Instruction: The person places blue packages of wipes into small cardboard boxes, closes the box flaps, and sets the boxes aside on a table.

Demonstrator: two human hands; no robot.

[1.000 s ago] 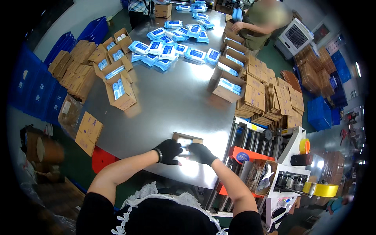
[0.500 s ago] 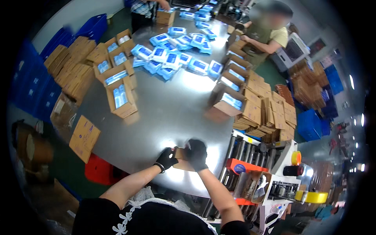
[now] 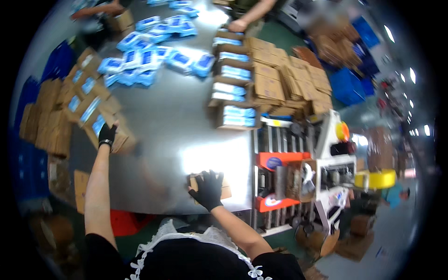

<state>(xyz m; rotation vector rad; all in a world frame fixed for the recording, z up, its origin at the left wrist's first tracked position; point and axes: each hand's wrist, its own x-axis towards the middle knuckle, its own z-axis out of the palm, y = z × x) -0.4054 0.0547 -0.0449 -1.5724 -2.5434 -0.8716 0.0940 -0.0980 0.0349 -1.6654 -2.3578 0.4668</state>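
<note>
My left hand (image 3: 107,134), in a black glove with bare fingertips, is at the nearest open carton (image 3: 122,141) of the left group. Its fingers close over that carton's near rim, partly blurred, beside the light-blue soft packs (image 3: 98,124) inside. My right hand (image 3: 208,189), gloved the same way, lies spread and flat on top of a small closed cardboard box (image 3: 226,190). That box rests on the metal table (image 3: 161,154) near its front edge, mostly covered by the hand.
Loose blue-and-white packs (image 3: 148,58) are piled at the far left of the table. A row of filled open cartons (image 3: 239,116) lines its right edge, where a co-worker's hand (image 3: 238,25) touches the far end. Beyond stand flattened cartons (image 3: 268,81) and a roller taping machine (image 3: 284,161).
My left hand has left the small box and reached out left to the filled carton. My right hand now lies flat on the box. The view has shifted right.
</note>
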